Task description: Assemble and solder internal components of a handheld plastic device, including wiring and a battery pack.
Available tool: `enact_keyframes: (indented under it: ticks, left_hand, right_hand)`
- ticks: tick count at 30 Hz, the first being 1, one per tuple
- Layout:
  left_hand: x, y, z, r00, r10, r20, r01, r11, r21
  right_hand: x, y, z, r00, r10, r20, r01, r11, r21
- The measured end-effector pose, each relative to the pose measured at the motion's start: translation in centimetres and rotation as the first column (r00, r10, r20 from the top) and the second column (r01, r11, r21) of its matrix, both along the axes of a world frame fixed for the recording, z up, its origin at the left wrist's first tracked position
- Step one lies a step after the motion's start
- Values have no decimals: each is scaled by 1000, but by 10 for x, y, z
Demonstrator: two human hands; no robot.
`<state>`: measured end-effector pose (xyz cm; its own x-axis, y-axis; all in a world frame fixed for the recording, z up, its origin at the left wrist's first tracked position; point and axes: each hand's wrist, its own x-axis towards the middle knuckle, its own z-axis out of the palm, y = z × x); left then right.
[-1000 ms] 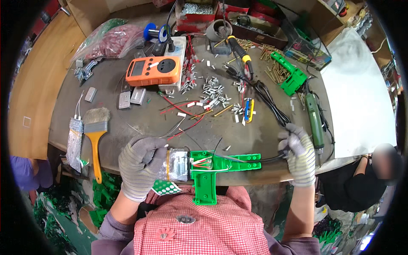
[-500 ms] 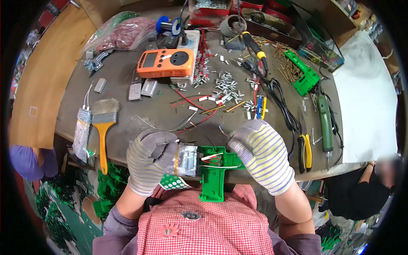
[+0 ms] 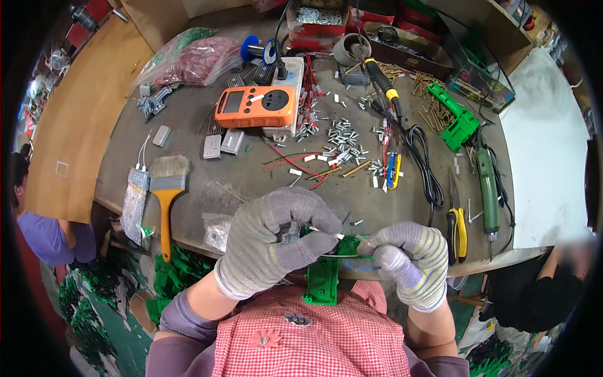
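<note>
Both my hands wear grey striped knit gloves and are close together over the table's front edge. The thumb and fingers of my left hand (image 3: pixel 276 242) are pinched on a thin white wire or tube (image 3: pixel 340 236). Beside it on the right, my right hand (image 3: pixel 411 261) has its fingertips closed at a thin wire end, its detail hard to see. Below them lies a green plastic tool housing (image 3: pixel 323 281), its upper part mostly covered by my hands. A clear-wrapped pack (image 3: pixel 291 233) shows partly behind my left fingers.
An orange multimeter (image 3: pixel 256 105) lies across a power strip (image 3: pixel 290 91). Loose screws (image 3: pixel 344 139) scatter mid-table. A brush (image 3: pixel 166 195) lies left; pliers (image 3: pixel 457 226), a green electric screwdriver (image 3: pixel 487 188) and another green housing (image 3: pixel 455 119) lie right. Other people sit at both sides.
My left hand has moved right, across the wrapped pack, and now pinches the white piece. My right hand has come down slightly beside it. The view has shifted a little.
</note>
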<state>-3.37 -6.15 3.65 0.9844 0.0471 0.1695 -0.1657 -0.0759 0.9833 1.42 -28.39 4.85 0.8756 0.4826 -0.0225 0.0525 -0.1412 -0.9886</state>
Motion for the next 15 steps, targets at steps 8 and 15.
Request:
enact_keyframes:
  ticks: [8,15]
  left_hand:
    - [3,-3,-4,994,-108,35,109,993,-48]
    - [1,1,-1,989,-136,66,138,990,-36]
  right_hand:
    - [6,0,2,960,192,203,-181,981,-73]
    - [7,0,3,946,208,248,-168,971,-173]
